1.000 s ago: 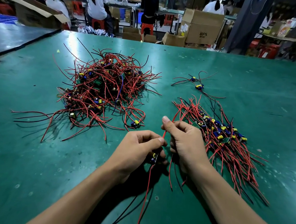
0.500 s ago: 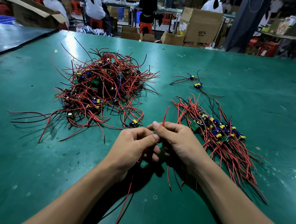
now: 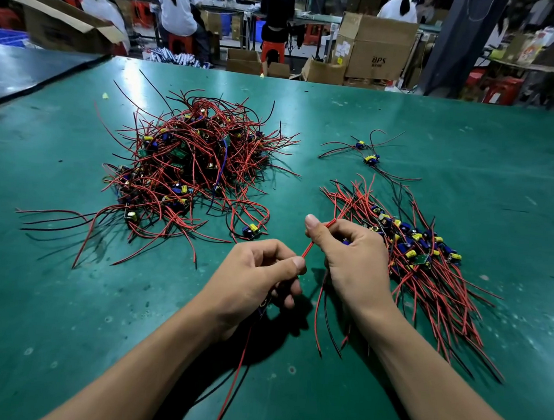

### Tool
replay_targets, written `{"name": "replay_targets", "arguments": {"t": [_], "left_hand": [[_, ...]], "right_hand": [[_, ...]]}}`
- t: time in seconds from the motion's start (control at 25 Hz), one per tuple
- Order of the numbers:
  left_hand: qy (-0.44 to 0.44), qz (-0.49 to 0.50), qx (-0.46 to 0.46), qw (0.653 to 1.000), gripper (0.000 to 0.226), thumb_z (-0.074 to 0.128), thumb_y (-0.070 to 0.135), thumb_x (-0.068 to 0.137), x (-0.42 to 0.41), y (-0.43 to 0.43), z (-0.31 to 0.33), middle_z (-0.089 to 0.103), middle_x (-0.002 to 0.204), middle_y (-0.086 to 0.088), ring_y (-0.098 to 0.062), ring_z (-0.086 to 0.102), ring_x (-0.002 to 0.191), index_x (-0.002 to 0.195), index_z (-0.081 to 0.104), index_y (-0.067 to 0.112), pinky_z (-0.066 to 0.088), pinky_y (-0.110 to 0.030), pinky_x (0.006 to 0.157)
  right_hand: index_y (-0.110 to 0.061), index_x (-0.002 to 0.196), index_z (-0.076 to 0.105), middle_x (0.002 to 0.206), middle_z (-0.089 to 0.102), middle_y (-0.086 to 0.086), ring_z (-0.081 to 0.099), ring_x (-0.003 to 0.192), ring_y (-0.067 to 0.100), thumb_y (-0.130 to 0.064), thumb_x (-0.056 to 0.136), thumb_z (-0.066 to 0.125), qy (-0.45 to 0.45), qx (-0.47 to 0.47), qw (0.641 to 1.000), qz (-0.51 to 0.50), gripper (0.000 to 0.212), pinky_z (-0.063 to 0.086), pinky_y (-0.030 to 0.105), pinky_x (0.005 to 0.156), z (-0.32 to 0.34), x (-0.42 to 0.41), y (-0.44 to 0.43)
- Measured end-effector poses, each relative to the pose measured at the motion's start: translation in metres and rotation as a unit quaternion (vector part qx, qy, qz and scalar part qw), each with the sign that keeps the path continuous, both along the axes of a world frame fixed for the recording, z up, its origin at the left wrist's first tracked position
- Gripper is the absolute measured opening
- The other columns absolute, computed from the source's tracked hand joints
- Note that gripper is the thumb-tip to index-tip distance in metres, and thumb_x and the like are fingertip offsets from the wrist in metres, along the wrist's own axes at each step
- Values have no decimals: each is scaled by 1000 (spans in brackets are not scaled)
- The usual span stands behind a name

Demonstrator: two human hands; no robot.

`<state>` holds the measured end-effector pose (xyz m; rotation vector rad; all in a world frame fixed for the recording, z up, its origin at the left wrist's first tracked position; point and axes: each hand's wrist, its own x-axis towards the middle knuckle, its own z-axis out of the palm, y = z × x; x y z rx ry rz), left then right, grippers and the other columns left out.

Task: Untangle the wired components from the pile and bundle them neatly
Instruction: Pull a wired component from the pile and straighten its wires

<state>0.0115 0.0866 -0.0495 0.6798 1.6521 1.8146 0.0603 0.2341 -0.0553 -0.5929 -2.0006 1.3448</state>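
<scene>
Green table [image 3: 58, 290]: one tangled pile of red-and-black wired components [image 3: 191, 167], left; one aligned bundle [image 3: 431, 275], right; two loose components [image 3: 371, 159] beyond; left hand [image 3: 255, 275] and right hand [image 3: 352, 261], fingers curled, each pinch one thin red wire [image 3: 308, 246] between the heaps; brown cardboard box [image 3: 376, 46] behind, contents unseen.

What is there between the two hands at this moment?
A short stretch of red wire, pinched by the left hand at one end and by the right hand at the other. The head view shows it.
</scene>
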Motion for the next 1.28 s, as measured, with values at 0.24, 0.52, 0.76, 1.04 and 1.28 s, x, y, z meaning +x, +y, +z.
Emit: {"name": "replay_targets", "arguments": {"t": [0.24, 0.52, 0.76, 1.04, 1.28], "left_hand": [[16, -8, -9, 1000, 11, 60, 5, 92, 1, 0, -1, 63, 58, -9, -18, 54, 45, 83, 59, -1, 46, -21, 49], [46, 1, -23, 999, 11, 61, 6, 92, 1, 1, -4, 64, 58, -8, -18, 56, 46, 85, 62, -4, 45, -21, 50], [39, 37, -18, 998, 15, 57, 3, 93, -2, 1, -5, 63, 58, -6, -17, 55, 46, 78, 58, 1, 40, -28, 52], [27, 4, -7, 1000, 11, 59, 4, 92, 0, -3, -2, 61, 56, -8, -16, 53, 44, 85, 59, -6, 45, -20, 48], [9, -13, -23, 1000, 11, 63, 9, 90, -1, -3, 0, 63, 60, -10, -19, 54, 45, 84, 64, 1, 43, -23, 49]], "right_hand": [[-14, 60, 67, 46, 33, 0, 27, 39, 13, -46, 94, 65, -5, -145, 989, 6, 47, 26, 24, 43, 0, -2, 2], [-6, 67, 61, 54, 33, -2, 22, 34, 5, -39, 98, 60, 11, -346, 936, 72, 45, 18, 14, 33, 6, -3, 1], [-4, 87, 73, 59, 61, 8, 56, 42, 14, -33, 92, 70, -41, -252, 933, 253, 30, 44, 19, 41, 8, 8, -16], [-12, 82, 77, 72, 72, 6, 62, 68, 20, -38, 96, 63, -89, 103, 989, 50, 32, 46, 28, 70, 12, 9, 6], [-7, 61, 60, 50, 39, -2, 24, 29, 5, -32, 104, 49, 5, -478, 871, 114, 51, 19, 16, 29, 21, 1, -2]]}}
